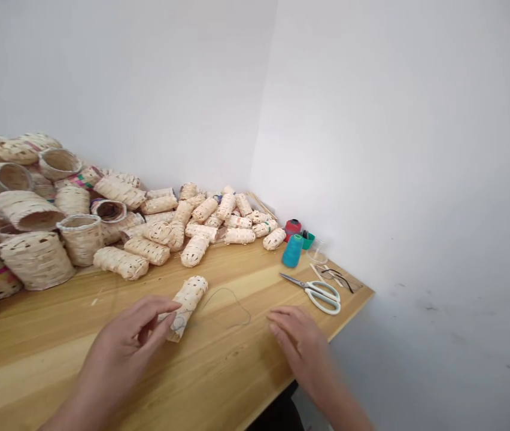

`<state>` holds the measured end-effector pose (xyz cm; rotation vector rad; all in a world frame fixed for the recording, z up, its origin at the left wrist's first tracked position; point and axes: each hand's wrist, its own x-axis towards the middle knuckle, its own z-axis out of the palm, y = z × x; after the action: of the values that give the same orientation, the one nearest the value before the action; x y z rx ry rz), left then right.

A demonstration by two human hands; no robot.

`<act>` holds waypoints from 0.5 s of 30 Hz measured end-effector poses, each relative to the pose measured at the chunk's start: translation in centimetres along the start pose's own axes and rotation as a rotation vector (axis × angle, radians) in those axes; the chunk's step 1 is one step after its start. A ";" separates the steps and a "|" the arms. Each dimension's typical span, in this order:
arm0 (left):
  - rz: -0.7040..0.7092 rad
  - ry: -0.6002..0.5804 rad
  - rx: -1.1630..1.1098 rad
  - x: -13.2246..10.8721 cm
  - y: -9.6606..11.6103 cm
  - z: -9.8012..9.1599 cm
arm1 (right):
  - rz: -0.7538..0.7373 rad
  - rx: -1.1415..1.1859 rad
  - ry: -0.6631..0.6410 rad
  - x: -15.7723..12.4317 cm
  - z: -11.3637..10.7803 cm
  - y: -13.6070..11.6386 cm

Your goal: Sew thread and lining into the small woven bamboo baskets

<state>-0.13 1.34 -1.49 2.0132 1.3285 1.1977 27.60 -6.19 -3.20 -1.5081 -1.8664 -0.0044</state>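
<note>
A small woven tube [194, 291] of pale strips lies slanted on the wooden table in front of me. My left hand [136, 335] is at its near end, thumb and forefinger pinched on a thin dark thread [242, 304]. The thread loops over the tube and curves across the tabletop to the right. My right hand [297, 341] hovers low over the table at the right, its fingers drawn together. Whether anything is between those fingertips is too small to tell. Scissors [322, 294] with pale handles lie just beyond my right hand.
Woven baskets [37, 260] and smaller tubes [196, 250] are heaped along the back wall. A blue thread cone [293, 251], a red cone [293, 227], a clear plastic cup [318, 252] and eyeglasses [345, 281] sit near the right wall. The table edge runs diagonally at right.
</note>
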 end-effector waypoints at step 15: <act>0.134 0.204 0.069 1.0 0.2 -1.2 | -0.040 0.032 -0.104 1.6 2.4 -2.2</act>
<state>-0.88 2.01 -0.34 2.1025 1.3631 1.4710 24.39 -4.45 -3.22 -1.4739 -1.9693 0.0860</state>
